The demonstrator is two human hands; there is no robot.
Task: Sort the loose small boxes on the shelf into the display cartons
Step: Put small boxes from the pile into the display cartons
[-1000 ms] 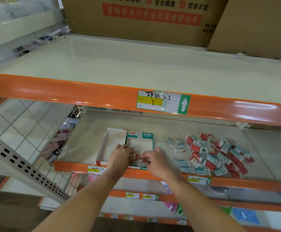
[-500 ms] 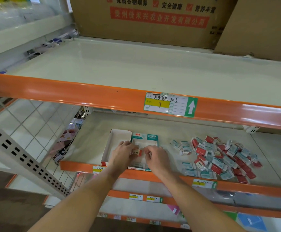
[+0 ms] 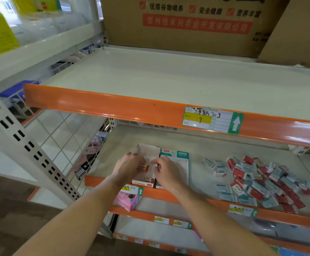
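Observation:
Two open display cartons stand side by side on the middle shelf: a red-fronted one [image 3: 148, 151] on the left and a teal-trimmed one [image 3: 180, 159] on the right. My left hand [image 3: 128, 166] hovers over the red carton with its fingers pinched on a small red box [image 3: 144, 167]. My right hand [image 3: 166, 170] is curled beside it, fingertips almost touching the same box; whether it holds anything is hidden. A few small boxes [image 3: 147, 179] lie at the red carton's front. A heap of loose red and teal small boxes [image 3: 257, 180] lies to the right.
The orange rim of the upper shelf [image 3: 150, 111] overhangs the cartons and carries a price label [image 3: 212, 120]. Large cardboard boxes [image 3: 187, 24] stand at the back of the upper shelf. A white perforated upright [image 3: 26, 145] and wire mesh are at left. A pink pack [image 3: 128, 200] sits below.
Both hands have shifted leftwards from over the teal carton to over the red carton, carrying the small red box. The camera has also moved closer.

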